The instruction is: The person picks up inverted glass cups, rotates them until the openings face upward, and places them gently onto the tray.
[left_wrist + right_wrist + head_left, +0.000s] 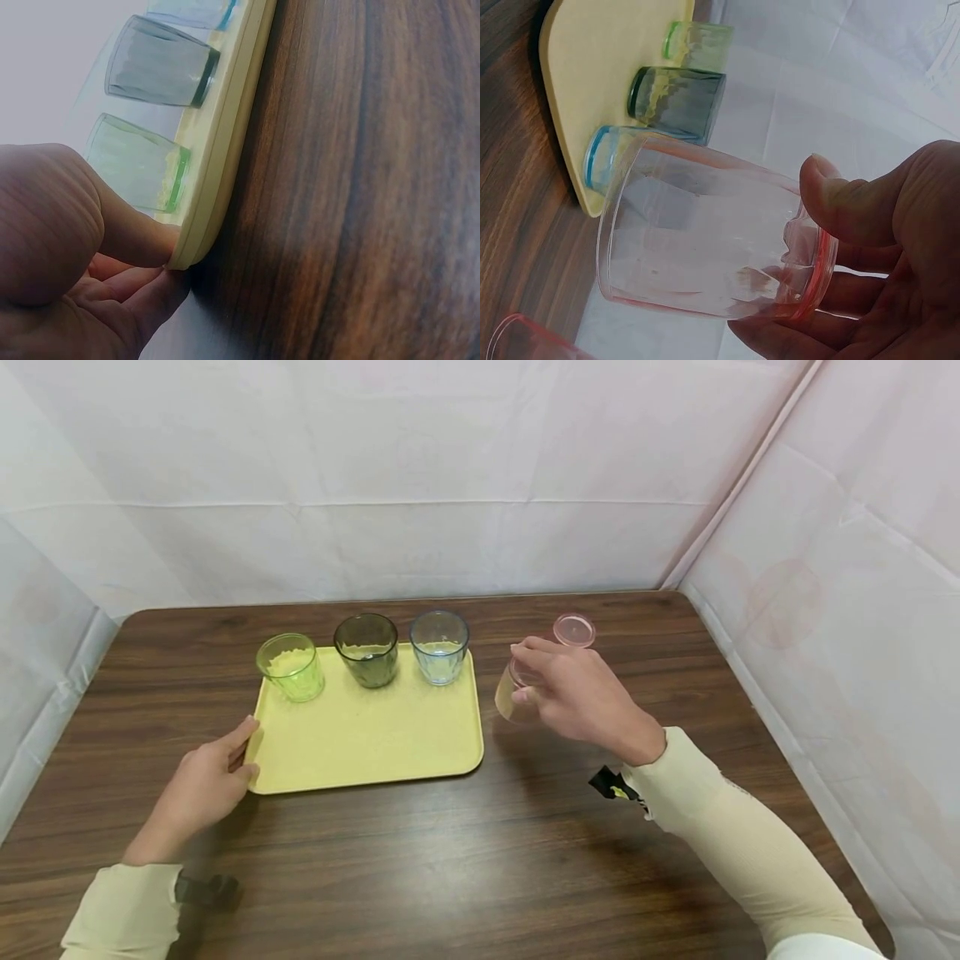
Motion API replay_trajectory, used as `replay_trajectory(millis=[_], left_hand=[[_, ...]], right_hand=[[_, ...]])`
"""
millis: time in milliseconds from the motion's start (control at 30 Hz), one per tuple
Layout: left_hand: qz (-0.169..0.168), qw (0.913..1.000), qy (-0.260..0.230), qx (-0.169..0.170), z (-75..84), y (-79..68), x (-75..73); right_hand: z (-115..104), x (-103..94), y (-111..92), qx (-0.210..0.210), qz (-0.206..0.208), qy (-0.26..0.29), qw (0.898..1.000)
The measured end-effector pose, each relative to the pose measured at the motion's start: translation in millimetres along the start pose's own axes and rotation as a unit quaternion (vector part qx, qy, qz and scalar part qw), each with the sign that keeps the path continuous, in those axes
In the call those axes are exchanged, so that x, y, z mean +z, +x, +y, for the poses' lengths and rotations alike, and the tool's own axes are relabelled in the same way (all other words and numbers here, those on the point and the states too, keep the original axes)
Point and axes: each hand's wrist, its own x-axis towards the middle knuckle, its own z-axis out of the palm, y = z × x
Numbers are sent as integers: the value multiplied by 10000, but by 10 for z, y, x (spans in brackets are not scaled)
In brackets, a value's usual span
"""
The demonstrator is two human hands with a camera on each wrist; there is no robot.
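Observation:
My left hand pinches the left edge of a yellow tray between thumb and fingers. Three tumblers stand upright along the tray's far side: a green glass, a dark grey-green glass and a light blue glass. Right of the tray, my right hand grips a clear pinkish glass round its base, with the rim pointing downward. Behind that hand is a second pink glass, partly hidden by it.
Everything is on a dark wooden table. White cloth hangs behind the table, and another white sheet runs along the right side.

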Motion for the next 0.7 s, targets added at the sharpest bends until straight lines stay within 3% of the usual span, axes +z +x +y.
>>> replay_trajectory(millis=[333,700], left_hand=[[-56,9998,-5,-165,27,14,2],[-55,9999,-23,-101,10,19,7]], right_hand=[[-81,48,84,-182,-25,162,9997],[-188,76,171,-425,-10,202,9989]])
